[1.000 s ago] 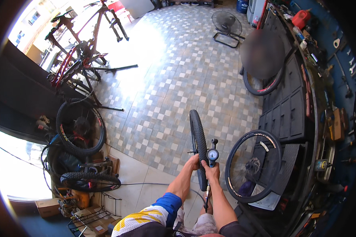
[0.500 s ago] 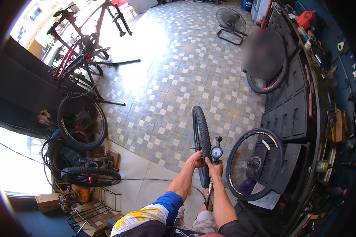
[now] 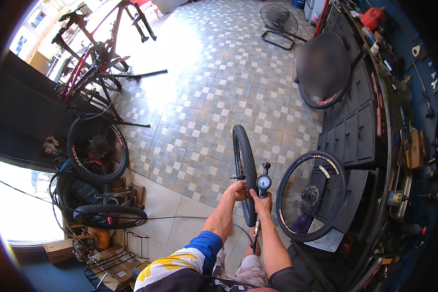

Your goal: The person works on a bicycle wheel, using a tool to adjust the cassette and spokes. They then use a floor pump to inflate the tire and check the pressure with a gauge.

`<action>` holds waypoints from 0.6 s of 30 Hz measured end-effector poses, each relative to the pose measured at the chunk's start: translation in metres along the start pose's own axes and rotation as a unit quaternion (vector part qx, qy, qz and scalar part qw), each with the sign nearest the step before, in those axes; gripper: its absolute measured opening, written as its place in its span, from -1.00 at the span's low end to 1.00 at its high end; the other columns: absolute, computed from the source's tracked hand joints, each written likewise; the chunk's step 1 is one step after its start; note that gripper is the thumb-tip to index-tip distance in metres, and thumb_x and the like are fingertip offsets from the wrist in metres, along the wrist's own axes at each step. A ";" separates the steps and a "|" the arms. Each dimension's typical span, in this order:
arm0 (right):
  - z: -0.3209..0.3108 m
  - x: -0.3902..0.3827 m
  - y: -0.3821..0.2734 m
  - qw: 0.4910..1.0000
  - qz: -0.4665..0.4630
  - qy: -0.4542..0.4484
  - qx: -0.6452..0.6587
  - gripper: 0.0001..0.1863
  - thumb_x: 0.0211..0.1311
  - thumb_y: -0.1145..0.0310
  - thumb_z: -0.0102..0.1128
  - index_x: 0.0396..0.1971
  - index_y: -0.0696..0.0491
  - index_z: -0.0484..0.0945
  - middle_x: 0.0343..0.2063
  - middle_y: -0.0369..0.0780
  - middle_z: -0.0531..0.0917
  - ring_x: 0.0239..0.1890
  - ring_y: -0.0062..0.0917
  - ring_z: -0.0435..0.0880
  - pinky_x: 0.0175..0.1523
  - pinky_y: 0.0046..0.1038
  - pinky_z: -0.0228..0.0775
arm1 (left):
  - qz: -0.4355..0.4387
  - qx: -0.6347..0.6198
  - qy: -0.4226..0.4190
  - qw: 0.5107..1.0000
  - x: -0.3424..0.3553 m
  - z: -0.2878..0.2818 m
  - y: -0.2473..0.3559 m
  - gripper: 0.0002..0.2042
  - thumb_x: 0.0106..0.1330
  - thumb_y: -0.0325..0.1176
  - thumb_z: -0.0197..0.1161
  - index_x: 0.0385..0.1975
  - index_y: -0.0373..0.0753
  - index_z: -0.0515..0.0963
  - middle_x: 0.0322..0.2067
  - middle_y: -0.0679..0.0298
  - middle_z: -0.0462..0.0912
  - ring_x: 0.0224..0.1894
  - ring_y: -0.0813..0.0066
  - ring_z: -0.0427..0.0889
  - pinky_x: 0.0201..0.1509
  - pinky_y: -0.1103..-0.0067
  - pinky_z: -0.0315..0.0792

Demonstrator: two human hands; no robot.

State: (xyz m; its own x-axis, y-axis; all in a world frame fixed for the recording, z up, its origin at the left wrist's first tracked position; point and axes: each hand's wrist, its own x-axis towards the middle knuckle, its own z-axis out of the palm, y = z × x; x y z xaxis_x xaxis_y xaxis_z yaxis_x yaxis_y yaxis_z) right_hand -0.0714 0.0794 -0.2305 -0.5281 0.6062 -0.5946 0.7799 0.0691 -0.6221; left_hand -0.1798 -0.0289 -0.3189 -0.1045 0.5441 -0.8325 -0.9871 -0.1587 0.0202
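A bicycle wheel with a black knobby tyre (image 3: 249, 163) stands upright in front of me, seen nearly edge-on. My left hand (image 3: 236, 191) grips it from the left side, below the axle; its fingertips are partly hidden at the rim. On the other side my right hand (image 3: 263, 204) is closed around a tyre inflator with a round dial gauge (image 3: 264, 182), thumb against the tyre. A black air hose (image 3: 255, 239) hangs from the inflator's lower end by a metal fitting and trails off to the left.
Another wheel with a disc rotor (image 3: 312, 195) leans at right by black drawers (image 3: 348, 138). A bike frame on a stand (image 3: 100, 61) is at far left, above more wheels (image 3: 98, 146). A floor fan (image 3: 279, 22) stands at the back; cardboard boxes (image 3: 113, 267) lie lower left.
The whole view has shifted slightly, so most things sit a little higher and further left. Both hands keep their places on the wheel and inflator.
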 end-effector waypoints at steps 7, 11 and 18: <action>0.001 0.003 0.011 0.999 -0.027 0.014 -0.022 -0.11 -0.06 -0.28 0.55 -0.07 0.27 0.48 -0.37 -0.02 0.70 -0.54 -0.27 0.71 -0.51 -0.31 0.51 | 0.006 0.028 -0.040 0.999 0.016 0.002 -0.007 -0.73 0.47 -0.17 0.12 -0.36 -0.16 0.68 -0.33 0.25 0.76 -0.22 0.34 0.71 0.00 0.27 0.58; 0.006 0.001 0.008 0.999 -0.047 0.016 -0.010 -0.11 -0.06 -0.27 0.55 -0.08 0.27 0.48 -0.39 -0.03 0.70 -0.60 -0.29 0.69 -0.56 -0.33 0.48 | -0.001 0.029 -0.029 0.999 0.016 -0.007 -0.001 -0.66 0.54 -0.17 -0.04 -0.21 -0.20 0.67 -0.19 0.17 0.77 -0.15 0.25 0.73 0.07 0.29 0.60; 0.007 0.010 0.019 0.998 -0.044 0.034 -0.027 -0.09 -0.08 -0.29 0.56 -0.07 0.27 0.48 -0.42 -0.04 0.70 -0.59 -0.29 0.69 -0.54 -0.33 0.50 | 0.005 0.021 -0.016 1.000 0.011 -0.004 -0.003 -0.76 0.44 -0.13 0.16 -0.39 -0.09 0.65 -0.40 0.35 0.69 -0.34 0.43 0.61 -0.21 0.44 0.55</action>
State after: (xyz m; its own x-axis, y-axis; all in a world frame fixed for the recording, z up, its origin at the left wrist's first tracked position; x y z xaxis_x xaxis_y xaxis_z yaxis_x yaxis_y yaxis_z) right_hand -0.0637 0.0815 -0.2520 -0.5730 0.6485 -0.5011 0.7489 0.1659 -0.6416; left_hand -0.1772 -0.0260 -0.3306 -0.1184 0.5693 -0.8136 -0.9901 -0.1297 0.0533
